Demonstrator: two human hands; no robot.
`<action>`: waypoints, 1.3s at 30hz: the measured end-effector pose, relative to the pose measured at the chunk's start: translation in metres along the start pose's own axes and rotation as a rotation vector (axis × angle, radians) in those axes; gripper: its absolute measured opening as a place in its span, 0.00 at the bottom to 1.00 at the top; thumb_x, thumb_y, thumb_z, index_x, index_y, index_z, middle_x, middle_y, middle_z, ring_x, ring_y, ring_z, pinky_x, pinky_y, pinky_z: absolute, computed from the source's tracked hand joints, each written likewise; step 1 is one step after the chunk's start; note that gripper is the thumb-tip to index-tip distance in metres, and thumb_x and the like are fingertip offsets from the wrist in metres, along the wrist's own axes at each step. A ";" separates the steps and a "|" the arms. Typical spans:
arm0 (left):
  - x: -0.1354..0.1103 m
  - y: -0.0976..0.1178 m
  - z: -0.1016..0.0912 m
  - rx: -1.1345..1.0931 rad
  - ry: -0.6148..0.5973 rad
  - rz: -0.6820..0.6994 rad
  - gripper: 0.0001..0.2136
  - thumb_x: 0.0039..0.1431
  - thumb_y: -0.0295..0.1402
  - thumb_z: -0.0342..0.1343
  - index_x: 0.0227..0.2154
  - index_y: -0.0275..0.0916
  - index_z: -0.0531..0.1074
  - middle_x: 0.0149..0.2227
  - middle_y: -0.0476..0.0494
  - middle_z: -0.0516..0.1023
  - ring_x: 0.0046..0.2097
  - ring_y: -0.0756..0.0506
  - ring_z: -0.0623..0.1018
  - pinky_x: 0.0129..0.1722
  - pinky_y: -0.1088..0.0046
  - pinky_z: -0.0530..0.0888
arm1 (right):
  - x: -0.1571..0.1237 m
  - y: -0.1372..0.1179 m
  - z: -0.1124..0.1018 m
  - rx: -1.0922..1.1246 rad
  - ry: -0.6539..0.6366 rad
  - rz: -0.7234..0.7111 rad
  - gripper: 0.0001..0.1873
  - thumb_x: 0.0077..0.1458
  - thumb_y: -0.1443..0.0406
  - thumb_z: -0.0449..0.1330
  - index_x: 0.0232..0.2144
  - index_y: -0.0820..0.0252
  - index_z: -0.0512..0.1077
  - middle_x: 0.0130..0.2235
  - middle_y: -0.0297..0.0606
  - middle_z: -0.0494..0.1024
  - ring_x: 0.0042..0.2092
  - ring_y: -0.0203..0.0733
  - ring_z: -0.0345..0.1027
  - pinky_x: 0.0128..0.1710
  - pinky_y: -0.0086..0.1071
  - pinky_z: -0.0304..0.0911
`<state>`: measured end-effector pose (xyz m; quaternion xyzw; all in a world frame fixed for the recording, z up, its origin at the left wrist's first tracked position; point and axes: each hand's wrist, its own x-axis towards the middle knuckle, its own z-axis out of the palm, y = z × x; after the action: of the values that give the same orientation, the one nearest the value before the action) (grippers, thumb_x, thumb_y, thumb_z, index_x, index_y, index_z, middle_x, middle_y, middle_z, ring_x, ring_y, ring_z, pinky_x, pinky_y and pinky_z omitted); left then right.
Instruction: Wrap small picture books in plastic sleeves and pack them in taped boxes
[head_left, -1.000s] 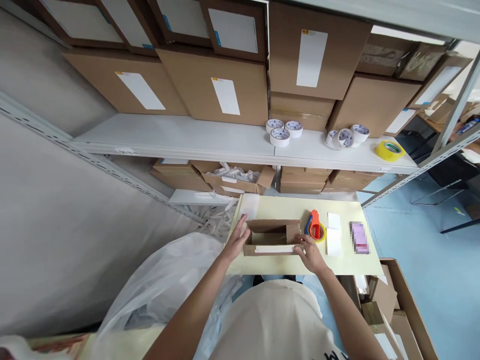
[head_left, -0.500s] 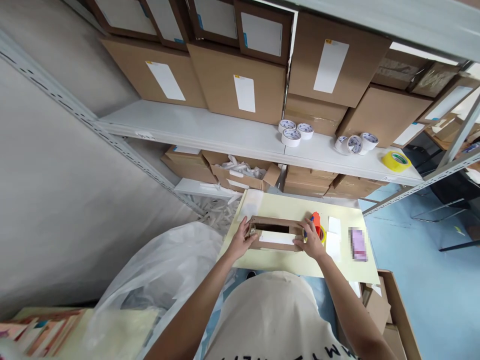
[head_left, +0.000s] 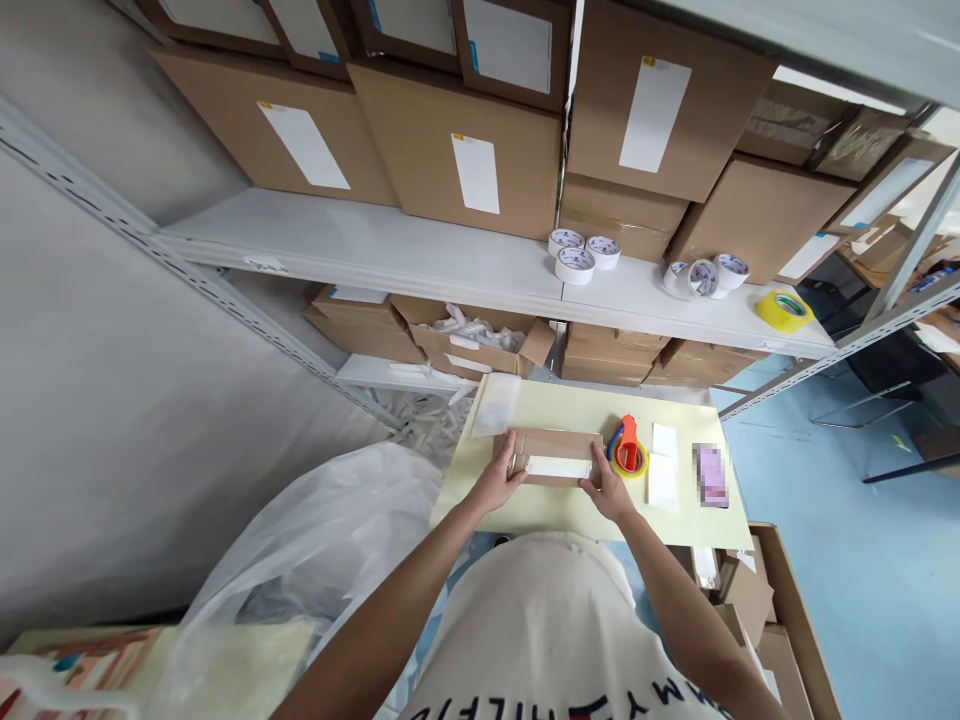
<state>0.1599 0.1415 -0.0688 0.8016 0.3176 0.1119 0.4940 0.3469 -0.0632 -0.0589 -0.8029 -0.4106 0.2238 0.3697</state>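
Observation:
Between my two hands is a small brown cardboard box (head_left: 556,444) with a white label along its near part, above the pale yellow tabletop (head_left: 555,510). My left hand (head_left: 498,478) grips its left end, and my right hand (head_left: 606,486) grips its right end. The top of the box looks covered, with no dark opening showing. Just right of my right hand lies a red tape dispenser (head_left: 628,440) with a yellow roll. White paper slips (head_left: 661,480) are beside it. A clear plastic sheet (head_left: 495,404) lies at the table's back left.
A grey shelf (head_left: 420,250) behind the table bears large cartons (head_left: 517,180), white tape rolls (head_left: 576,264) and a yellow tape roll (head_left: 784,311). A large plastic bag (head_left: 330,540) bulges at the left. An open carton of boxes (head_left: 795,610) stands at the lower right.
The dark opening in the box's top no longer shows; the top now appears closed. My right hand has shifted slightly left, baring the tape dispenser. The camera view has shifted a little.

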 end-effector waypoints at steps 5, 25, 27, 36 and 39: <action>-0.009 -0.004 -0.008 0.099 0.016 -0.034 0.38 0.56 0.43 0.54 0.68 0.43 0.48 0.66 0.43 0.61 0.64 0.43 0.66 0.60 0.68 0.65 | -0.006 -0.003 -0.004 -0.029 -0.064 0.145 0.39 0.54 0.56 0.61 0.66 0.48 0.54 0.56 0.42 0.73 0.53 0.54 0.71 0.52 0.48 0.66; -0.016 0.043 0.008 0.868 -0.052 0.117 0.43 0.50 0.54 0.58 0.66 0.37 0.56 0.68 0.28 0.54 0.68 0.28 0.54 0.61 0.44 0.52 | 0.011 0.029 0.014 0.004 0.056 0.026 0.36 0.62 0.55 0.52 0.68 0.53 0.46 0.64 0.47 0.62 0.64 0.54 0.55 0.59 0.51 0.57; -0.017 0.042 0.008 0.900 -0.068 0.111 0.46 0.47 0.55 0.59 0.66 0.35 0.54 0.68 0.26 0.51 0.68 0.26 0.52 0.61 0.43 0.51 | 0.019 0.039 0.005 -0.064 0.183 0.173 0.35 0.63 0.56 0.49 0.67 0.59 0.48 0.62 0.51 0.63 0.64 0.56 0.54 0.59 0.53 0.56; -0.012 0.041 0.014 0.963 -0.115 0.078 0.48 0.45 0.53 0.61 0.66 0.35 0.54 0.67 0.26 0.54 0.67 0.27 0.54 0.62 0.41 0.48 | 0.073 0.039 -0.017 -0.264 -0.057 0.679 0.51 0.57 0.56 0.58 0.68 0.70 0.33 0.56 0.61 0.69 0.56 0.59 0.67 0.52 0.45 0.61; -0.008 0.044 0.021 0.944 -0.135 0.083 0.49 0.45 0.54 0.61 0.66 0.35 0.53 0.68 0.25 0.53 0.68 0.26 0.52 0.63 0.41 0.46 | 0.075 0.045 -0.024 -0.223 -0.104 0.615 0.49 0.54 0.62 0.60 0.69 0.67 0.38 0.49 0.57 0.76 0.50 0.59 0.71 0.50 0.46 0.61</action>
<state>0.1817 0.1072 -0.0399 0.9559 0.2684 -0.0773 0.0906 0.4275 -0.0292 -0.0832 -0.9122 -0.1891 0.3195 0.1733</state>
